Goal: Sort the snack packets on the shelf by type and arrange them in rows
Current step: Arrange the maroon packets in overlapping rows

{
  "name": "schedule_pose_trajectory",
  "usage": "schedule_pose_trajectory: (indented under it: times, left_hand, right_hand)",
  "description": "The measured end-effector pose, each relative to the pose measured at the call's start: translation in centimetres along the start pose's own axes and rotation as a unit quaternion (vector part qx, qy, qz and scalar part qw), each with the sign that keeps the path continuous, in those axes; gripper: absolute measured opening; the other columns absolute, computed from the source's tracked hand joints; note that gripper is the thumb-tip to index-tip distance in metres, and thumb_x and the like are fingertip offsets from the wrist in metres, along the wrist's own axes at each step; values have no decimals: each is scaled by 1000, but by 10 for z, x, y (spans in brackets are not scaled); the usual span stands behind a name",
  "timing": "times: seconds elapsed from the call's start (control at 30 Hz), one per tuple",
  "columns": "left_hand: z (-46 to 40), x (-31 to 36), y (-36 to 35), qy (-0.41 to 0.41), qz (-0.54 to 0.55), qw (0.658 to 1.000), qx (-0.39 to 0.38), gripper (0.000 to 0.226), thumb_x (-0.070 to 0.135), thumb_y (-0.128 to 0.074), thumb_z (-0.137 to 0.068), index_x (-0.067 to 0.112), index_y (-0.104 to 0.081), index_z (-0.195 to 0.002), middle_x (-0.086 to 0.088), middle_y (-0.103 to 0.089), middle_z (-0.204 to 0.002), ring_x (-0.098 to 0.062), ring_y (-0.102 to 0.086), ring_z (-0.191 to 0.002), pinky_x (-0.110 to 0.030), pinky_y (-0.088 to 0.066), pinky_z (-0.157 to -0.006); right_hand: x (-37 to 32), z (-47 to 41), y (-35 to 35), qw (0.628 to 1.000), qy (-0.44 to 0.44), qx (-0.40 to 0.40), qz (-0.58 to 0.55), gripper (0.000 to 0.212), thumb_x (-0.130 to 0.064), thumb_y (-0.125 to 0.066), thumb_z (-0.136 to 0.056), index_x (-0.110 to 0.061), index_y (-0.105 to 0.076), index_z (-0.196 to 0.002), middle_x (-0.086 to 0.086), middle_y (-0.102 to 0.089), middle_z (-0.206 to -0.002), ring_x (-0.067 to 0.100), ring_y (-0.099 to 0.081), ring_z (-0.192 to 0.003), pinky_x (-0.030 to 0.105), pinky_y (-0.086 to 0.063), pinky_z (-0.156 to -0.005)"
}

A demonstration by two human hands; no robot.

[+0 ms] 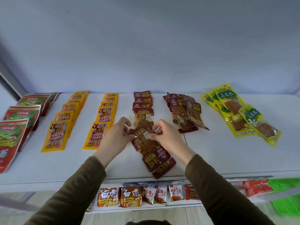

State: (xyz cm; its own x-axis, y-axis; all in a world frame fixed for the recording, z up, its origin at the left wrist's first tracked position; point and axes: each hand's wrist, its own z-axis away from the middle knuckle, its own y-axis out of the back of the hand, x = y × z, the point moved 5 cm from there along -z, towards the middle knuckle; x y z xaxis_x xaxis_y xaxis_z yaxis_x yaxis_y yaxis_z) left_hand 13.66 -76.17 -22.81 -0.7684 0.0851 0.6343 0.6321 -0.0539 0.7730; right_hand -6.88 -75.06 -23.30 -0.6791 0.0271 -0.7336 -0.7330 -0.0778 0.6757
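Left hand (117, 133) and right hand (164, 133) pinch the far end of a dark red packet (144, 140), fingers curled on it, at the shelf's (227, 156) centre. Orange rows (65, 120) lie at 9 o'clock, yellow packets (240, 111) at 2 o'clock.

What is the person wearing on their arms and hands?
Both arms have long sleeves in a dark olive-brown colour, made of plain soft-looking cloth with no pattern or writing. The left sleeve and the right sleeve end at the wrists. The left hand and right hand are bare: no gloves, rings or watch show.
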Motion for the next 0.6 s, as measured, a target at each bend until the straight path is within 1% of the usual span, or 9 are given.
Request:
schedule_pose_trajectory:
  times: [0.1,0.17,0.23,0.27,0.3,0.33,0.4,0.53,0.6]
  left_hand:
    - [-8,6,5,-20,58,998,32,30,15,-74,-90,29,-52,-106,7,-63,-80,-10,-60,-71,-21,-42,-58]
    - [-16,14,10,-41,86,994,51,27,12,-72,-91,27,-54,-104,6,-62,-76,-7,-58,-67,-16,-43,-57]
    - [-25,23,14,-57,116,990,64,22,11,-71,-92,24,-56,-101,4,-60,-74,-4,-57,-62,-12,-44,-54]
    - [-29,25,15,-59,129,987,69,20,11,-71,-92,23,-57,-100,3,-60,-73,-2,-57,-62,-11,-44,-53]
    - [-33,26,16,-58,139,986,70,18,13,-71,-92,23,-58,-99,4,-61,-73,-1,-58,-62,-11,-43,-52]
    - [-37,26,16,-53,142,986,68,16,16,-72,-93,23,-59,-100,5,-62,-74,-1,-58,-62,-12,-42,-52]
    - [-40,23,14,-44,132,988,60,16,22,-74,-92,24,-61,-101,7,-63,-78,-2,-58,-65,-16,-39,-55]
    - [-37,15,10,-41,95,993,56,21,27,-75,-91,27,-61,-105,6,-61,-94,-10,-58,-76,-19,-39,-57]
    - [-34,13,7,-48,83,994,58,23,27,-75,-90,29,-61,-108,5,-59,-98,-14,-59,-80,-21,-40,-59]
  right_hand:
    - [4,0,-1,998,-13,25,-51,19,-38,-73,-92,-28,-59,-101,-10,-66,-91,8,-63,-81,24,-41,-61]
    - [5,-2,-1,994,-24,42,-99,16,-35,-71,-94,-26,-61,-103,-6,-69,-92,14,-67,-84,27,-49,-66]
    - [7,-3,-3,985,-35,62,-155,14,-30,-71,-95,-24,-62,-104,-3,-70,-95,17,-69,-89,36,-58,-77]
    - [7,-4,-4,980,-40,70,-180,13,-28,-71,-95,-23,-62,-103,-2,-71,-96,17,-69,-91,41,-60,-83]
    - [7,-5,-6,976,-42,78,-198,11,-25,-71,-95,-23,-62,-101,-1,-71,-96,17,-70,-92,43,-60,-85]
    - [7,-6,-7,974,-40,86,-205,10,-24,-72,-94,-24,-62,-99,-1,-71,-95,17,-70,-91,45,-61,-85]
    - [7,-9,-8,975,-32,103,-193,11,-23,-72,-94,-25,-62,-96,-4,-70,-91,16,-69,-88,42,-61,-81]
    - [8,-13,-10,979,-35,108,-167,13,-27,-72,-94,-28,-60,-95,-7,-68,-88,14,-69,-79,33,-57,-67]
    - [10,-14,-10,980,-34,110,-164,12,-27,-72,-94,-24,-61,-98,-7,-68,-89,12,-67,-79,28,-54,-65]
